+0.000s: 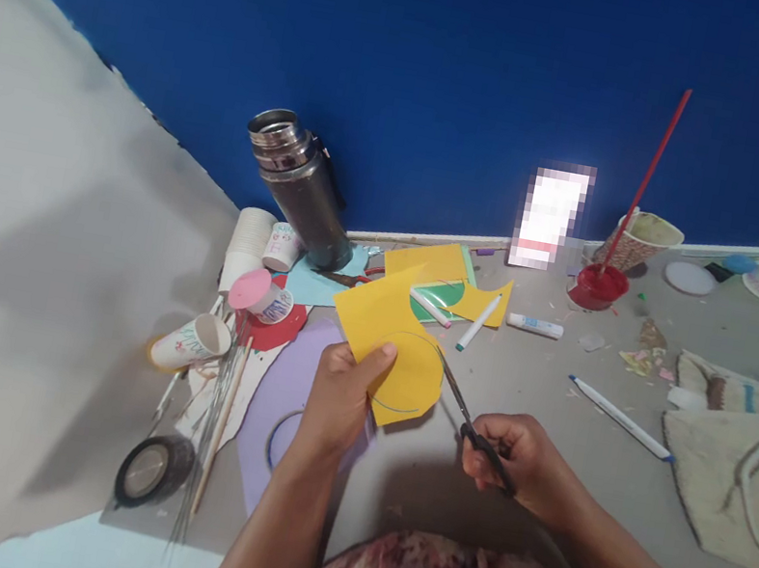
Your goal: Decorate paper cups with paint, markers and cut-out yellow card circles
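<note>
My left hand pinches a sheet of yellow paper, thumb on top, near a circle outline drawn on it. Part of the paper's right side is cut along that curve. My right hand has its fingers in the handles of black-handled scissors. The blades point up and left, their tips at the right edge of the circle. Below the left hand lies purple paper. Two slim markers, one pink-tipped and one green-tipped, lie just beyond the yellow sheet.
A dark steel flask stands at the back left, near paper cups and a roll of black tape. Towards the right are a glue stick, a blue marker, a red paint pot and a cloth.
</note>
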Demonstrator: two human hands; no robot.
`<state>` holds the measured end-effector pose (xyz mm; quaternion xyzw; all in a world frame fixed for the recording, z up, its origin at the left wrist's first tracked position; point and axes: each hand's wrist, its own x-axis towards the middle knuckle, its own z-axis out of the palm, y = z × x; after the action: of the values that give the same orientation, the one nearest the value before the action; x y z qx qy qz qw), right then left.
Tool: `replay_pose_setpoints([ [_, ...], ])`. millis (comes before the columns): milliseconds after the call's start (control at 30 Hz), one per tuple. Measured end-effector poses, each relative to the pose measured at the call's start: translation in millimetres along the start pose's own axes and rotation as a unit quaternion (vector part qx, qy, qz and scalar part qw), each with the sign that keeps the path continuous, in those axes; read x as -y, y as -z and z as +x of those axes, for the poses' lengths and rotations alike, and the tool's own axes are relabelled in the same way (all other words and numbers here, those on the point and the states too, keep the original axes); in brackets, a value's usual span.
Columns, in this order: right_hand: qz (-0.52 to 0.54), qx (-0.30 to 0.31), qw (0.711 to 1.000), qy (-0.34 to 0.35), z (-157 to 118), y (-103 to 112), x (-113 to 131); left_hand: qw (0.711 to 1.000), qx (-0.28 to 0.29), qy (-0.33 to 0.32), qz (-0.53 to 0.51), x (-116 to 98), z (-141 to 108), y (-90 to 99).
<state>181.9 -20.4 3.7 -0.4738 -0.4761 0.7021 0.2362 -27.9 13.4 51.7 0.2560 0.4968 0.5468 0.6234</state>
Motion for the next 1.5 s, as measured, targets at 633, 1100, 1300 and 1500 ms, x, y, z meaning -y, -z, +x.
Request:
replay_pose_setpoints([
  [633, -0.004, 0.002, 1.000, -0.013, -1.8, 0.4, -2.7, 0.999, 0.002, 0.015, 0.028, -2.2, 0.2, 4.4],
  [1100, 0.009, -0.001, 1.000, -0.008, -0.3, -0.9, -5.9, 0.995, 0.034, 0.045, 0.077, -5.0, -2.3, 8.8],
  [1300, -0.006, -0.004, 1.000, -0.017, -1.3, -0.8, -1.7, 0.995, 0.034, 0.051, 0.076, -3.0, -1.1, 10.1],
  [1500, 0.000, 0.002, 1.000, -0.012, -0.6, -0.8, -2.6, 0.995, 0.038, 0.054, 0.074, -3.8, -1.5, 9.3],
])
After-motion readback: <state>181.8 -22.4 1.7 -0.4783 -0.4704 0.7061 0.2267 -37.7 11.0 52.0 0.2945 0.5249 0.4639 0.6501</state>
